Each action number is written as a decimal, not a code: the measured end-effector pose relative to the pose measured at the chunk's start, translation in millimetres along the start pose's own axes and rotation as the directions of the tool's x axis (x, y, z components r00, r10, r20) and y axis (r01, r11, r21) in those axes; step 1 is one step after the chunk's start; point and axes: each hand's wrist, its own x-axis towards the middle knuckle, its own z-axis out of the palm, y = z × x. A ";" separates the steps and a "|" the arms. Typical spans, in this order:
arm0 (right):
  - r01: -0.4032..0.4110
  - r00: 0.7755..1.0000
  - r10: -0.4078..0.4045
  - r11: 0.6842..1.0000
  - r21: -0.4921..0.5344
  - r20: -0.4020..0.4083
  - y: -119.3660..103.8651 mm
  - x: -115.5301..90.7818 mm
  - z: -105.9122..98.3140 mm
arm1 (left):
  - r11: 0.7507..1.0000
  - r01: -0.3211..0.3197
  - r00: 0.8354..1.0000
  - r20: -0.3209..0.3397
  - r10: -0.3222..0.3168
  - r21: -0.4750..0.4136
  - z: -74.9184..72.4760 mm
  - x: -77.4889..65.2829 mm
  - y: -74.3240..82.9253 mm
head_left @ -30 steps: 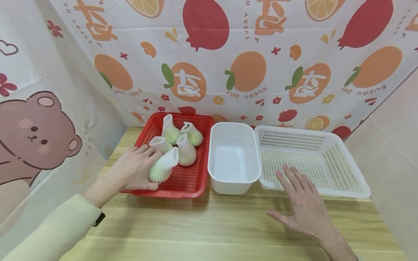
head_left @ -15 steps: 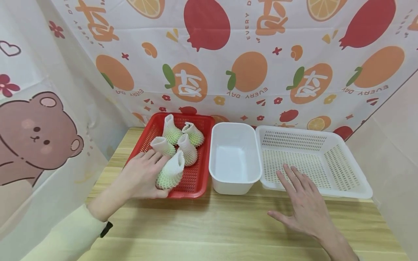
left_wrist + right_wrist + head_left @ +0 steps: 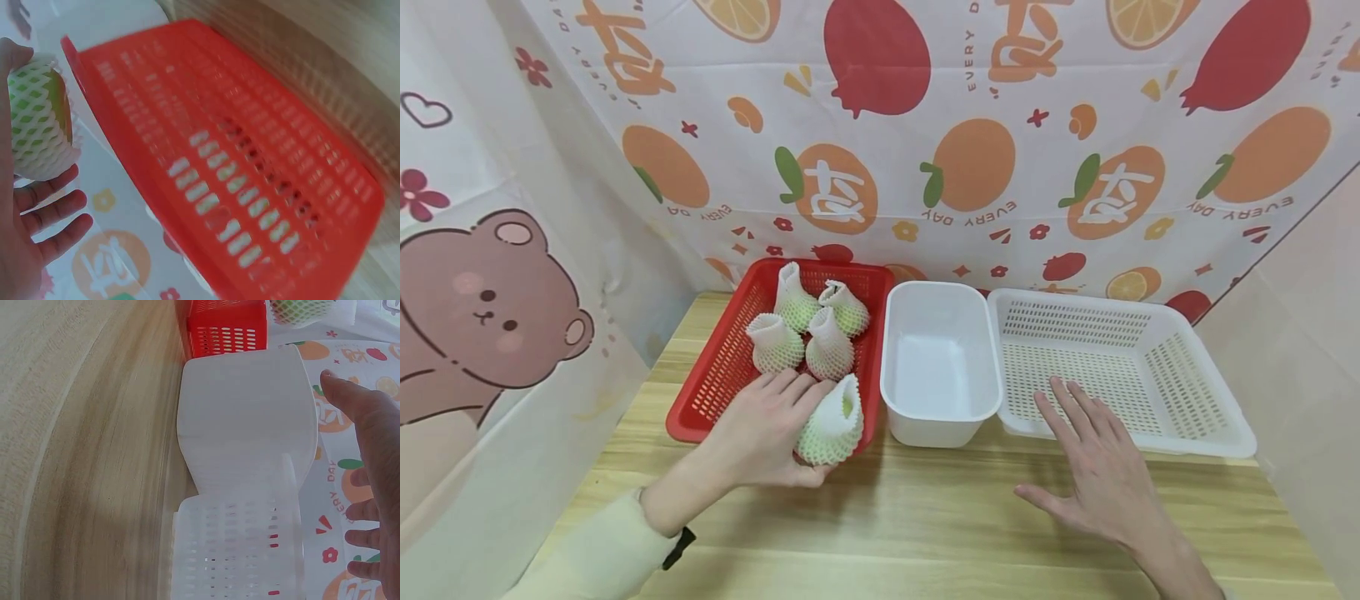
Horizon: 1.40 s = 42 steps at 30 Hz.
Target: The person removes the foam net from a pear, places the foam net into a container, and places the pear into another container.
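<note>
My left hand grips a green fruit in a white foam net, thumb on the near side. It holds the fruit over the front right corner of the red basket. In the left wrist view the netted fruit shows an orange-brown patch and sits above the rim. Several similar netted fruits stand in the basket behind the hand. My right hand, fingers spread and nothing held, is at the front of the white slotted basket; the right wrist view shows its thumb extended.
A deep white tub stands between the red and white baskets, close beside both. All three are on a wooden table. A fruit-printed cloth hangs behind them, and a bear-printed cloth hangs at the left.
My left hand has lifted the netted fruit away from the others and carried it right and toward the basket's front right corner. The right hand has stayed in place.
</note>
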 end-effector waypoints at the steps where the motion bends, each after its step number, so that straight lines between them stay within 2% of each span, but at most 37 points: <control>1: 0.000 1.000 0.000 1.000 0.002 -0.002 0.0 -0.1 0.1 | 1.000 -0.004 1.000 -0.001 0.004 -0.003 0.5 0.3 2.8; 6: 0.008 1.000 -0.008 1.000 0.008 -0.020 -0.5 -0.1 0.8 | 1.000 -0.023 1.000 -0.001 0.023 -0.019 2.2 3.1 16.5; 22: 0.011 1.000 -0.010 1.000 0.024 -0.028 -6.5 -2.3 0.6 | 0.988 -0.142 0.990 0.017 0.143 -0.067 13.9 8.2 59.6; 28: 0.016 0.999 -0.015 1.000 0.025 -0.042 -7.7 -3.1 1.9 | 0.978 -0.181 0.979 0.071 0.189 -0.105 20.6 5.1 77.3; 36: 0.021 0.999 -0.020 1.000 0.019 -0.044 -8.1 -4.2 3.4 | 0.959 -0.250 0.965 0.043 0.257 -0.131 33.5 3.6 96.6; 42: 0.028 0.999 -0.027 0.999 0.021 -0.031 -9.3 -4.5 4.2 | 0.948 -0.285 0.954 0.059 0.295 -0.140 43.2 2.4 107.1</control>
